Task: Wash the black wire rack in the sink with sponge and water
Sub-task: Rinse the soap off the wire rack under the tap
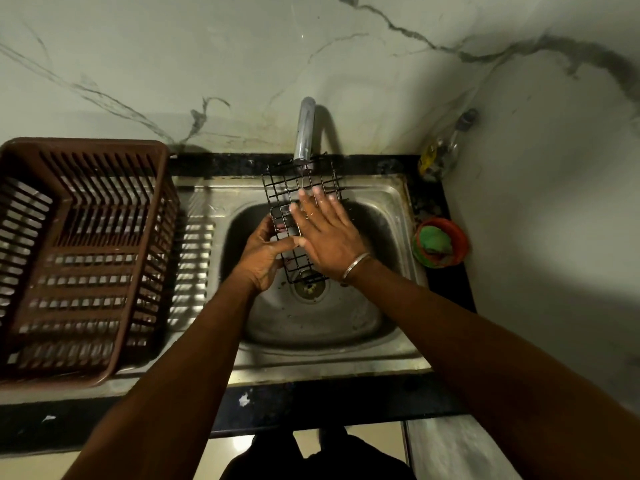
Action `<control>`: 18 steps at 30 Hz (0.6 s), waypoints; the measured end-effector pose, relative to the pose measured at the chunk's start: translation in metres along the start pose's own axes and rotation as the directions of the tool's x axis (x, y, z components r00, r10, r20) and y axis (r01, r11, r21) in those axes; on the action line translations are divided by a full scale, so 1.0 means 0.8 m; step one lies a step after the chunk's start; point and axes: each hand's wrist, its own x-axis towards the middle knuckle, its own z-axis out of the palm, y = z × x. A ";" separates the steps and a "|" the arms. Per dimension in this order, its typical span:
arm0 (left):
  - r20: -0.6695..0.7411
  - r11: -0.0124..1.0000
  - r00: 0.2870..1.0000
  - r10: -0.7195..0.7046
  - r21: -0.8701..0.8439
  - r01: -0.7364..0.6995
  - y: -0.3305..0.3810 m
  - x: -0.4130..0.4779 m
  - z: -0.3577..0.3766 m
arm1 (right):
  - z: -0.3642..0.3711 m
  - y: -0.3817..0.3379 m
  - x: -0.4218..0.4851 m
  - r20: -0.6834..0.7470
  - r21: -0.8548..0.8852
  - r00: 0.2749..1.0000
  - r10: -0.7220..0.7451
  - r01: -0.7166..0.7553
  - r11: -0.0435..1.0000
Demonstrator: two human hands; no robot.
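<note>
The black wire rack (pixel 282 183) is held tilted over the steel sink (pixel 374 216), its far end right under the tap (pixel 305 131), where a thin stream of water runs onto it. My left hand (pixel 261 254) grips the rack's left edge from below. My right hand (pixel 325 233) lies flat on the grid with fingers spread, holding nothing. The green sponge (pixel 434 241) sits in a red bowl (pixel 457 237) on the counter to the right of the sink.
A brown slotted plastic dish basket (pixel 86 251) stands on the drainboard at left. A glass bottle (pixel 441 152) stands in the back right corner. The drain (pixel 310 289) shows below the rack. Marble wall rises behind and to the right.
</note>
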 end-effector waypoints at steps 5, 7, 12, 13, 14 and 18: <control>0.020 0.998 1.000 0.006 0.066 -0.007 0.013 0.003 0.013 | -0.007 0.012 0.006 -0.025 0.042 0.990 0.142 -0.141 0.989; 0.015 0.996 1.000 0.005 0.094 -0.006 0.018 0.005 0.016 | -0.007 0.018 0.006 -0.010 -0.012 0.998 0.056 -0.056 0.998; 0.028 0.987 1.000 0.003 0.163 -0.008 0.019 0.008 0.022 | -0.013 0.018 0.020 -0.019 0.004 0.994 0.111 -0.111 0.994; 0.028 0.987 1.000 0.006 0.162 -0.011 0.019 0.008 0.025 | -0.013 0.020 0.020 -0.011 -0.003 0.993 0.119 -0.119 0.993; 0.027 0.986 1.000 0.009 0.165 -0.014 0.019 0.009 0.026 | -0.015 0.023 0.021 -0.020 0.015 0.989 0.148 -0.148 0.989; 0.022 0.983 1.000 -0.009 0.186 0.005 0.021 0.008 0.031 | -0.020 0.018 0.027 0.013 0.027 0.993 0.117 -0.117 0.993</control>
